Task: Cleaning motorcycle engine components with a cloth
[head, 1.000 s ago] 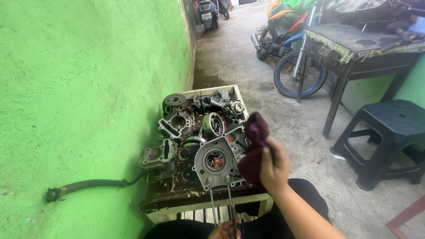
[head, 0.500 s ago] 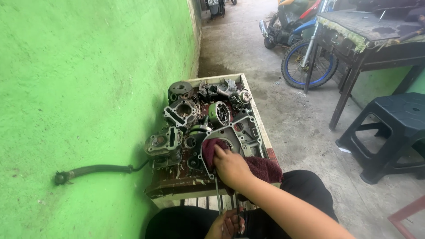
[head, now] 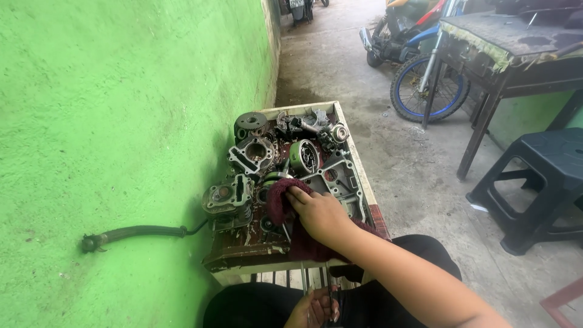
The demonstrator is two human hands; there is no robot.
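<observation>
Dark red cloth (head: pixel 285 209) is bunched under the right hand (head: pixel 319 215), whose fingers curl down over it and press it onto the engine parts (head: pixel 285 161) piled in a shallow white tray (head: pixel 355 164). The cloth spreads from the fingertips back under the wrist, toward the person's lap, so most of it lies beneath and just behind the hand. The left hand (head: pixel 313 307) sits low at the bottom edge, closed around thin metal rods (head: pixel 303 276) that rise toward the tray. A grey cylinder block (head: pixel 252 155) and a toothed gear (head: pixel 250 121) lie further up the tray, apart from both hands. A bright green wall (head: pixel 121 121) stands just beside the tray, with a dark hose (head: pixel 139 232) running along it. A black plastic stool (head: pixel 540 182) stands well off to the right.
</observation>
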